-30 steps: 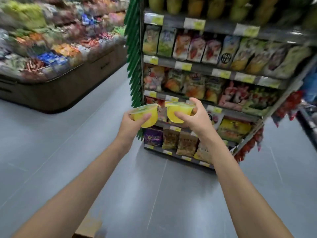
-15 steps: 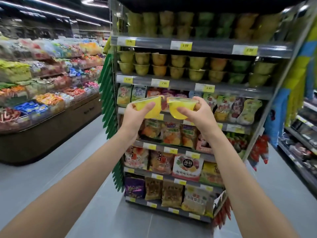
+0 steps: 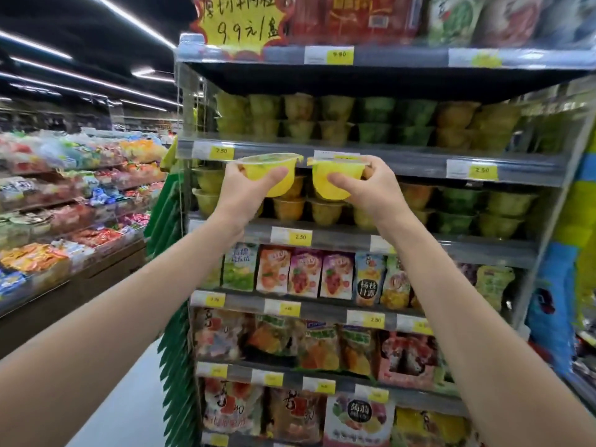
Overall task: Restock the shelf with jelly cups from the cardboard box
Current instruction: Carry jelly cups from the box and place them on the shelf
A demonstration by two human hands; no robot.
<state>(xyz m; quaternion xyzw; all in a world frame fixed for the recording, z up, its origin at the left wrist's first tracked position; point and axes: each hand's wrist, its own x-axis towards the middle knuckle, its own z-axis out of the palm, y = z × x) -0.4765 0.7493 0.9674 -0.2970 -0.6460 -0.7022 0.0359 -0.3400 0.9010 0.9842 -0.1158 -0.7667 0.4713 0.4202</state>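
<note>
My left hand (image 3: 248, 191) grips a yellow jelly cup (image 3: 274, 171) by its side, thumb across the front. My right hand (image 3: 367, 191) grips a second yellow jelly cup (image 3: 329, 175) the same way. Both cups are upright and almost touch, held just in front of the grey shelf edge (image 3: 403, 161) with the 2.50 price tags. Behind and below them stand rows of stacked jelly cups on the lower jelly shelf (image 3: 451, 204); another stocked jelly row (image 3: 338, 119) fills the shelf above. The cardboard box is out of view.
Bagged sweets (image 3: 303, 275) fill the shelves underneath. A yellow price sign (image 3: 240, 22) hangs at the top. A low display of packaged snacks (image 3: 64, 201) runs along the left across a grey floor aisle (image 3: 129, 398). Blue and yellow goods (image 3: 561, 285) hang at the right.
Both hands have risen with their cups from the level of the bagged sweets up to the jelly shelves, and the view has come closer to the shelf unit.
</note>
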